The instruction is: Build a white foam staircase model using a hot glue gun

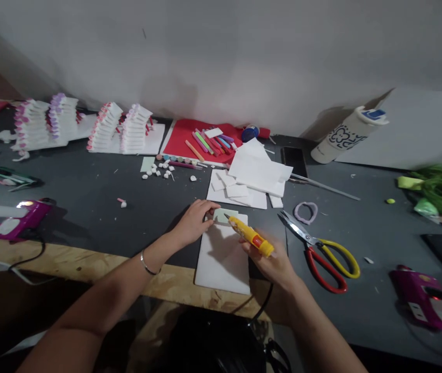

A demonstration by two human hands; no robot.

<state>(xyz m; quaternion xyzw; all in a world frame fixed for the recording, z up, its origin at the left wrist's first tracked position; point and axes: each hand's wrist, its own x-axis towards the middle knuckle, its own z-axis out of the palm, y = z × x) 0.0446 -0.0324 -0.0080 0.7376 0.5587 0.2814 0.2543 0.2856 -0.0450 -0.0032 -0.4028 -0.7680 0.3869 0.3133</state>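
Note:
My right hand (273,261) is wrapped round a yellow glue gun (252,236) with a dark nozzle and a red part on its body. The nozzle points left, at a small pale green piece of paper (224,216). That piece lies at the top of a white rectangular board (224,261), which overhangs the table's front edge. My left hand (195,220), with a silver bangle on the wrist, has its thumb and fingertips closed at the green piece's left edge. A dark cable hangs below my right hand.
Scissors (316,248) with red and yellow handles lie right, beside a lilac ring (305,212). White sheets (259,168), coloured pens (213,142) and small white pieces (162,170) lie behind. A tumbler (345,135) stands back right. Purple devices (20,220) sit at both sides.

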